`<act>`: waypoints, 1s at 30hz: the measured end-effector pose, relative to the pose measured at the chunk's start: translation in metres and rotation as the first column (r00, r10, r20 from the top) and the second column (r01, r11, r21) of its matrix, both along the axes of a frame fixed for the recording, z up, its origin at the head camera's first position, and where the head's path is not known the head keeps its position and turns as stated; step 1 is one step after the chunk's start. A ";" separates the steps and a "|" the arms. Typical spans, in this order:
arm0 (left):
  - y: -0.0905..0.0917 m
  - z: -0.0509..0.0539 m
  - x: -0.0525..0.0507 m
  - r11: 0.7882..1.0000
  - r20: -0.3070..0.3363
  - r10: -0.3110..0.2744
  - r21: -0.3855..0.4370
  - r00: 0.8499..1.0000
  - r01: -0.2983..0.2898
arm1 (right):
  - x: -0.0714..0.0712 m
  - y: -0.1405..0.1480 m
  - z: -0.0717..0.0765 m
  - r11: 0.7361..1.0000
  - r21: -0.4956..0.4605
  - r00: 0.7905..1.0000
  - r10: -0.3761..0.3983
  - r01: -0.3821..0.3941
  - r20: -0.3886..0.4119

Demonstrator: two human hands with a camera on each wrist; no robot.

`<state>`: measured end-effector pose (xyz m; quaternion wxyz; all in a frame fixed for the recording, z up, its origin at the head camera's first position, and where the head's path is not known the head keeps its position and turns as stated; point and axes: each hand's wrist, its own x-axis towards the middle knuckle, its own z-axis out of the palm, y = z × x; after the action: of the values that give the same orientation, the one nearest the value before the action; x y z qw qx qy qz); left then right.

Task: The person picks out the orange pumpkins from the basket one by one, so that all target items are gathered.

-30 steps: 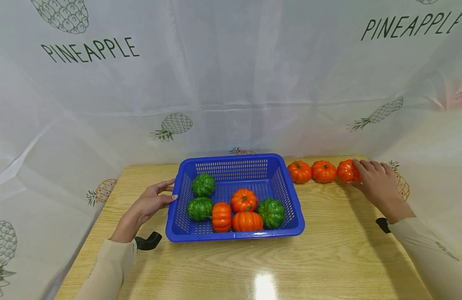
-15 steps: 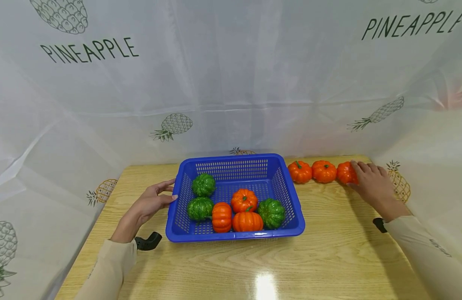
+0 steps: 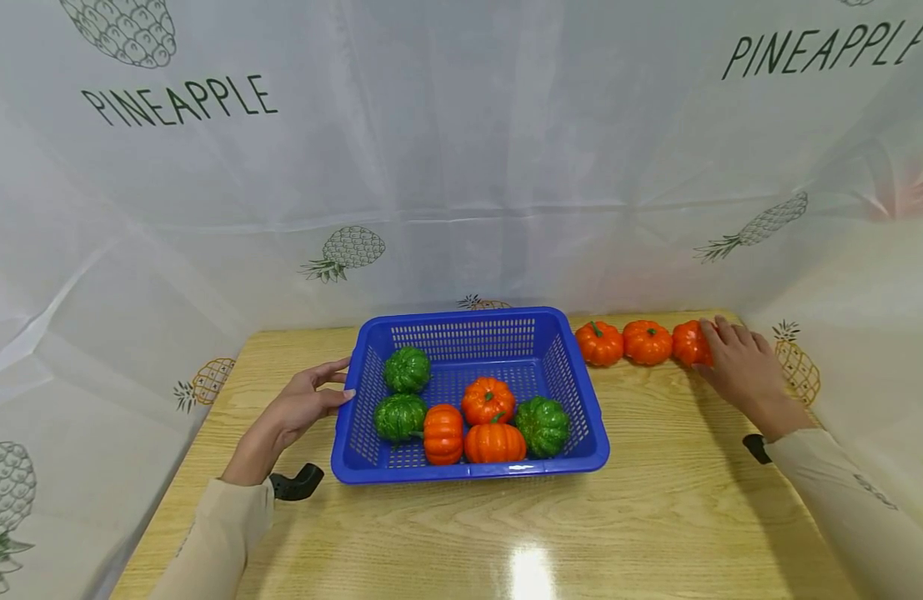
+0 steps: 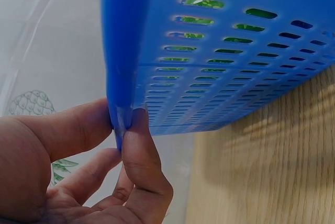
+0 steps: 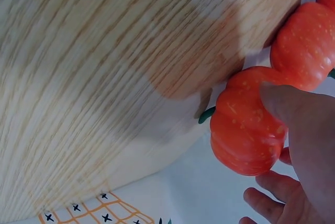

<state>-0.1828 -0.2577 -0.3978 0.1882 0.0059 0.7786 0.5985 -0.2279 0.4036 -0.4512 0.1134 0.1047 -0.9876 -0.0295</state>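
Observation:
A blue plastic basket (image 3: 470, 476) holds green and orange pumpkins. My left hand (image 3: 303, 406) pinches the basket's left rim; in the left wrist view, the thumb and fingers (image 4: 140, 153) lie on either side of that rim (image 4: 123, 41). At the table's back right, three orange pumpkins stand in a row, and my right hand (image 3: 746, 367) grips the rightmost one (image 3: 689, 343). The right wrist view shows the thumb on this pumpkin's (image 5: 243, 124) surface and fingers at its far side, partly hidden. Its neighbour (image 5: 303, 46) touches it.
The wooden table (image 3: 431, 542) extends in front of the basket and to both sides. A white curtain (image 3: 461, 167) printed with pineapples hangs behind the table and along its sides. Two more orange pumpkins (image 3: 599, 343) (image 3: 647, 342) sit right of the basket.
My right hand has shifted slightly left along with its wrist, staying at the rightmost pumpkin. My left hand and the basket have not moved.

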 end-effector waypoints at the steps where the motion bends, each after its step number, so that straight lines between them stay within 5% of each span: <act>1: 0.000 0.000 0.000 1.000 0.001 0.000 -0.001 1.000 0.000 | 0.000 0.000 0.000 1.000 0.001 1.000 0.001 -0.001 0.000; 13: 0.001 0.002 -0.001 1.000 -0.001 -0.003 -0.014 1.000 0.003 | 0.003 -0.003 0.008 1.000 0.004 1.000 0.026 -0.026 -0.007; 19: 0.001 0.003 -0.001 1.000 -0.002 -0.002 -0.017 1.000 0.002 | 0.007 -0.022 0.027 0.994 0.029 0.989 0.106 -0.104 -0.100; 26: 0.000 0.002 0.000 1.000 0.001 -0.002 -0.014 1.000 0.002 | 0.019 -0.066 0.058 0.968 0.055 0.943 0.251 -0.245 -0.220; 30: 0.000 0.001 0.001 1.000 0.000 -0.003 -0.005 1.000 0.003 | 0.025 -0.094 0.068 0.927 0.067 0.888 0.374 -0.370 -0.267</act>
<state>-0.1822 -0.2575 -0.3967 0.1892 0.0065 0.7800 0.5965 -0.2029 0.3099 -0.3831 0.2524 0.2875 -0.9235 -0.0287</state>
